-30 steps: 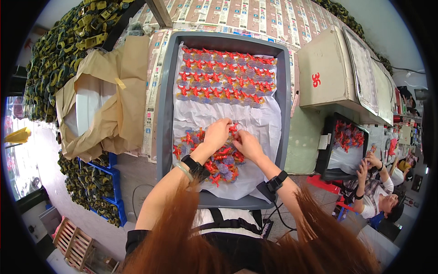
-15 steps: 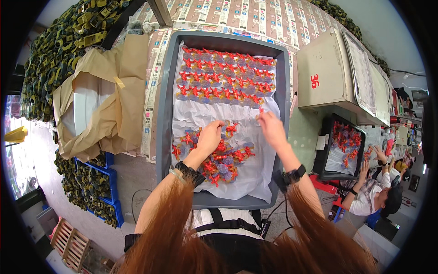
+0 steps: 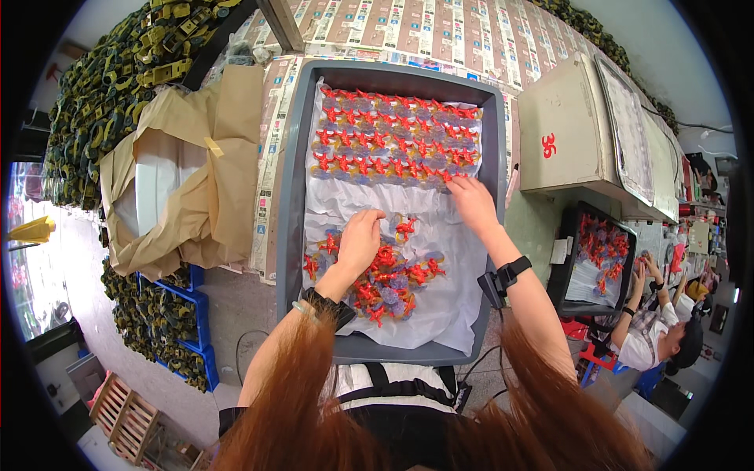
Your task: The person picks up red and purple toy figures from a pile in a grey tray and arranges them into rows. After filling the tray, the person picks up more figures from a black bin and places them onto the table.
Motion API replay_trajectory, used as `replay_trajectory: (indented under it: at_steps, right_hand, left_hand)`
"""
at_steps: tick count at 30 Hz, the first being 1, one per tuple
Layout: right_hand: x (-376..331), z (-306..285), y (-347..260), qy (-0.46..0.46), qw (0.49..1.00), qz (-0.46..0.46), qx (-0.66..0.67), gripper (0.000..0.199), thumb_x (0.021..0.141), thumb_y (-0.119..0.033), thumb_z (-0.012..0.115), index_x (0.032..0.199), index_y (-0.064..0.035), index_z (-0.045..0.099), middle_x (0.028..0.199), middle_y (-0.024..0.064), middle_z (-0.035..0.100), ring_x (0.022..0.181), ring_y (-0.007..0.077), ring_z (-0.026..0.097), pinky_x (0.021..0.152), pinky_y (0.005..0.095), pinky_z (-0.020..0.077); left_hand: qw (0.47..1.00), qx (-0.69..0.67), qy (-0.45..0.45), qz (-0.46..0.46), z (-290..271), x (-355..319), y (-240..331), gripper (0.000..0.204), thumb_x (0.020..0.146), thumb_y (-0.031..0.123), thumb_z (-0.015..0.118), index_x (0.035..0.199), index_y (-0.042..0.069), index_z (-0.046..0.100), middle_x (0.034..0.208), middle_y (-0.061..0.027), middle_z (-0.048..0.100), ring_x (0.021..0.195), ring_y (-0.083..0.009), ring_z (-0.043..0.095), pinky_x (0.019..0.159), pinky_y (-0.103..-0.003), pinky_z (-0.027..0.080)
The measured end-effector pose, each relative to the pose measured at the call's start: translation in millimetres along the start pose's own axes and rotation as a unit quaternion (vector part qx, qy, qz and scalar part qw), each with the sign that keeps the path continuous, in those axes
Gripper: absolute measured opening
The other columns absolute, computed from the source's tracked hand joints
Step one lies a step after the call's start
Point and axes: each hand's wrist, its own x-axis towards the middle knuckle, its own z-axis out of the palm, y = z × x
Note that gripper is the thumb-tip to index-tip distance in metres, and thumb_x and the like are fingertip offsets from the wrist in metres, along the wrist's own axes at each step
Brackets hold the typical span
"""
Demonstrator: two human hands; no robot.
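A grey tray [image 3: 292, 204] lined with white paper [image 3: 345, 202] lies before me. Small red toy figures with clear purplish and amber parts stand in tight rows [image 3: 397, 133] across its far half. My right hand [image 3: 473, 206] pinches a red toy figure [image 3: 448, 177] at the right end of the nearest row; fingertips cover most of it. My left hand [image 3: 359, 242] is curled over the left side of a loose heap of the same figures [image 3: 386, 286], fingers pressed together. What it holds, if anything, is hidden.
Left of the tray stands a carton lined with brown paper [image 3: 236, 157], with heaps of dark green and yellow toy vehicles [image 3: 118, 102] behind. A beige metal cabinet [image 3: 561, 125] stands right. Beyond, another person [image 3: 656, 337] works at a black tray [image 3: 559, 271] of similar figures.
My right hand has moved away from me with the red toy figure, up to the end of the nearest row. My left hand stays by the heap. The whole view has shifted slightly.
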Motion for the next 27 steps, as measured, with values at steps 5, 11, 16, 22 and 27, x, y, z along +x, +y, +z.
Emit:
replay_trajectory:
  at_steps: [5,11,16,22,27]
  right_hand:
    - [12.5,-9.4,-18.0,-0.069,0.996,0.039,-0.031,0.032,0.075,-0.009,0.05,0.106,-0.007,0.055,0.111,0.0065,0.054,0.107,0.0242,0.048,0.087,0.0399,0.0402]
    - [32.6,5.0,-50.3,-0.074,0.992,-0.105,0.008,0.037,0.075,-0.005,0.048,0.111,-0.0047,0.052,0.118,0.009,0.05,0.114,0.026,0.045,0.094,0.0395,0.0371]
    - [44.4,11.0,-69.6,-0.168,0.984,-0.05,-0.021,0.038,0.075,-0.005,0.046,0.113,-0.0042,0.05,0.122,0.009,0.048,0.116,0.0259,0.043,0.097,0.0398,0.0344]
    - [65.4,25.0,-99.0,-0.089,0.982,-0.168,0.012,0.042,0.076,-0.006,0.046,0.118,-0.0041,0.046,0.125,0.0105,0.045,0.115,0.0253,0.044,0.099,0.0386,0.0322]
    - [82.0,24.2,-120.2,-0.101,0.989,-0.11,0.013,0.036,0.077,-0.006,0.046,0.112,-0.0042,0.051,0.123,0.0102,0.047,0.116,0.0244,0.043,0.097,0.0384,0.0342]
  left_hand:
    - [1.0,-0.004,0.015,0.013,-6.9,-10.3,5.5,0.015,0.082,0.004,0.047,0.093,0.002,0.056,0.093,-0.0135,0.057,0.092,-0.0304,0.052,0.08,-0.037,0.041]
    - [0.999,-0.012,0.039,-0.005,-17.1,-23.1,6.7,0.014,0.082,0.005,0.047,0.093,0.002,0.056,0.092,-0.0127,0.057,0.091,-0.0287,0.052,0.079,-0.035,0.042]
    - [0.997,-0.015,0.066,-0.043,-30.3,-41.0,-4.9,0.014,0.083,0.006,0.049,0.093,0.002,0.057,0.089,-0.0118,0.059,0.088,-0.0273,0.054,0.078,-0.034,0.042]
    - [0.995,-0.023,0.068,-0.074,-42.7,-52.1,-7.9,0.014,0.083,0.007,0.05,0.094,0.002,0.057,0.09,-0.012,0.06,0.088,-0.0263,0.055,0.078,-0.034,0.042]
    - [0.992,-0.025,0.078,-0.098,-52.9,-60.9,-21.6,0.015,0.083,0.008,0.049,0.095,0.002,0.057,0.091,-0.013,0.06,0.087,-0.0267,0.056,0.077,-0.033,0.044]
